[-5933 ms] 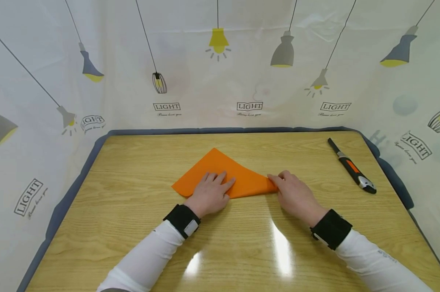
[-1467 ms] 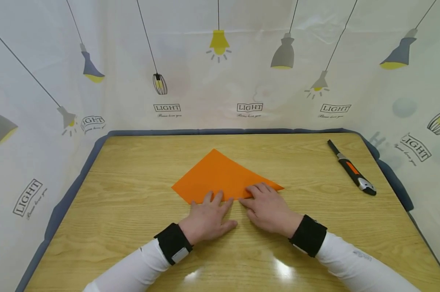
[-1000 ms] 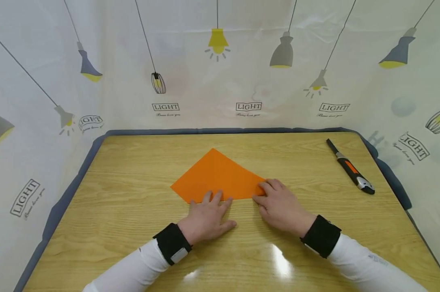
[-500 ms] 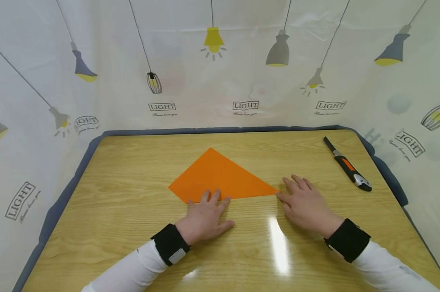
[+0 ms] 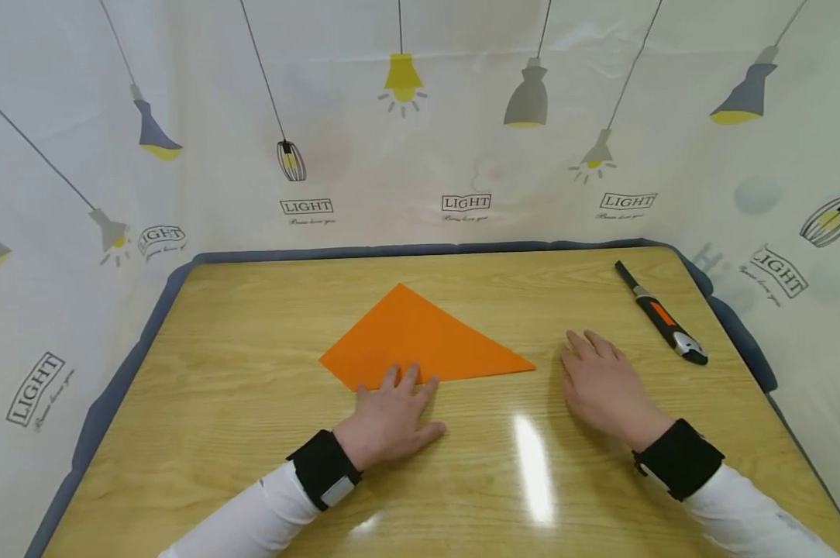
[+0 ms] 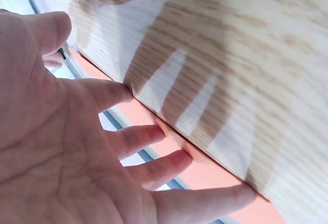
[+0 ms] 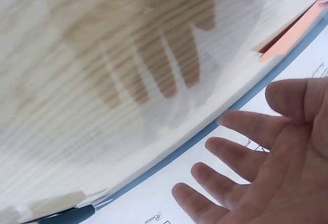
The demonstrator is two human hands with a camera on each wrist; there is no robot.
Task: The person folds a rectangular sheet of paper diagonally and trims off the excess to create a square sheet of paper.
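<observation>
A folded sheet of orange paper (image 5: 420,333) lies on the wooden table, one corner pointing to the back and a long narrow point to the right. My left hand (image 5: 392,418) is spread at its near edge, with the fingertips resting on the fold. In the left wrist view the fingers of the left hand (image 6: 77,131) reach along that edge, straight and apart. To the right of the paper's tip, my right hand (image 5: 608,387) is off the sheet and holds nothing. Its fingers are loosely extended in the right wrist view, with the paper's tip (image 7: 277,49) beyond the thumb.
A black and orange utility knife (image 5: 671,322) lies at the table's right side, beyond the right hand. Blue-grey edging (image 5: 378,250) runs round the wooden tabletop (image 5: 253,310). A white curtain printed with lamps (image 5: 364,155) hangs behind and at the sides.
The right hand has slid right along the paper's near edge and come off its tip. Earlier it pinched the right corner while the left hand pressed farther onto the sheet. The fold now lies flatter.
</observation>
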